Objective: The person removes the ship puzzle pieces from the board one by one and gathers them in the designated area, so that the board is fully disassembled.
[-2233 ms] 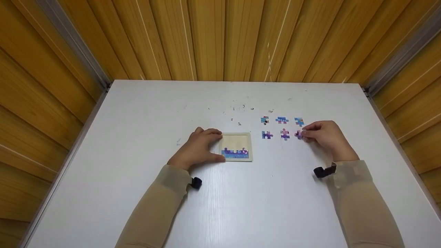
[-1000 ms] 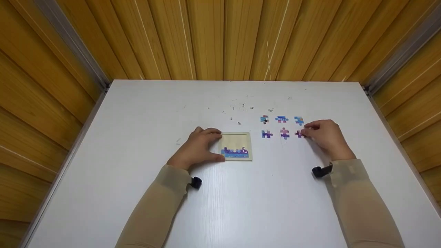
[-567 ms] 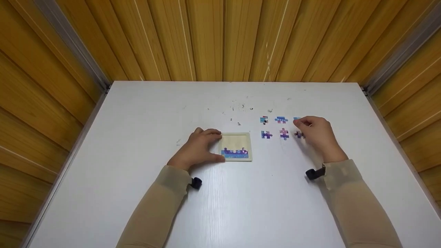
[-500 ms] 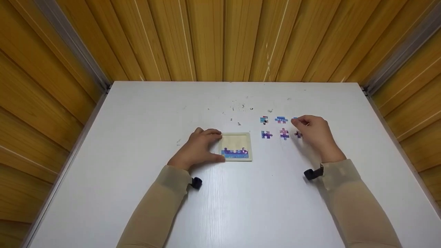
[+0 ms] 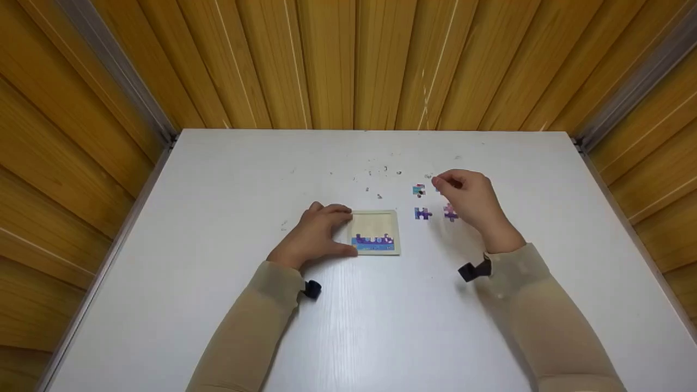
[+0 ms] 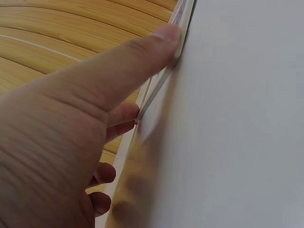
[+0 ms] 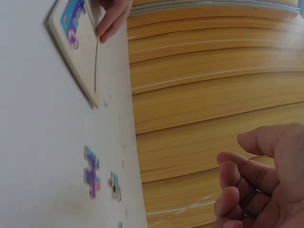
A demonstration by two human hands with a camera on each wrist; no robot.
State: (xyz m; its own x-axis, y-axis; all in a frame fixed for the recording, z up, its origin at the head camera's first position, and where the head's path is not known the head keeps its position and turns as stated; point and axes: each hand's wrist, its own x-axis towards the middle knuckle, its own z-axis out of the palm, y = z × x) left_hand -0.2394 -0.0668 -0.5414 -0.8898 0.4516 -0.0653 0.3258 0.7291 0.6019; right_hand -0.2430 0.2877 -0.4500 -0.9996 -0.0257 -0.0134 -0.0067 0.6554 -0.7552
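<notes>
My left hand (image 5: pixel 310 234) holds a small cream puzzle frame (image 5: pixel 397 234) on the table, thumb at the near left corner and fingertips at the far left one. In the left wrist view the thumb (image 6: pixel 142 54) lies along the frame's edge. A strip of blue and purple joined pieces (image 5: pixel 373 243) fills the near part of the frame. My right hand (image 5: pixel 474 201) hovers over loose jigsaw pieces, fingers loosely bent. Nothing shows between its thumb and fingers (image 7: pixel 249 166) in the right wrist view. It hides the rightmost pieces and most of the upper middle one.
To the right of the frame lie a teal piece (image 5: pixel 417 190), a purple piece (image 5: pixel 421 213) and a pink-purple piece (image 5: pixel 450 212). Dark specks (image 5: pixel 385 169) dot the white table (image 5: pixel 245 179) behind the frame. Wood-patterned panels (image 5: pixel 326 65) stand around the table.
My right hand has moved left and away from me, from the lower right piece past the upper right one to above the upper middle piece. The left hand and frame have stayed put.
</notes>
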